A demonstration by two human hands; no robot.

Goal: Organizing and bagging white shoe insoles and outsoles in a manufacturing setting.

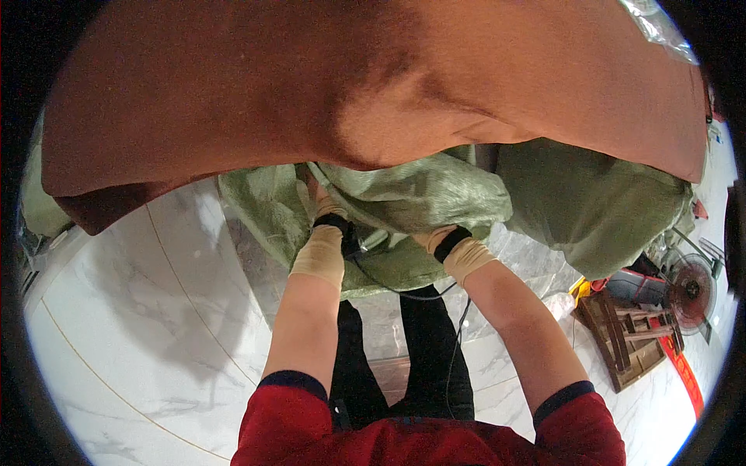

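Observation:
A wide brown cloth (256,85) spreads across the far side, its near edge hanging over green woven sacking (427,190). Both my arms reach forward into this sacking. My left hand (314,190) is tucked between its folds under the brown edge, and its fingers are hidden. Lower and to the right, my right hand (431,237) is at the sacking's near fold, which covers its fingers. Cream wrist covers with black bands are on both wrists. A thin dark cable (388,289) loops between my forearms and runs down by my leg.
More green sacking (590,202) hangs at the right. Beyond it are a small wooden stool (622,338), a round fan (691,289) and a red strip (682,377) on the floor. Clear plastic sheeting (536,260) lies on the marble-patterned floor (148,311). Clear wrap (660,27) rests at the upper right.

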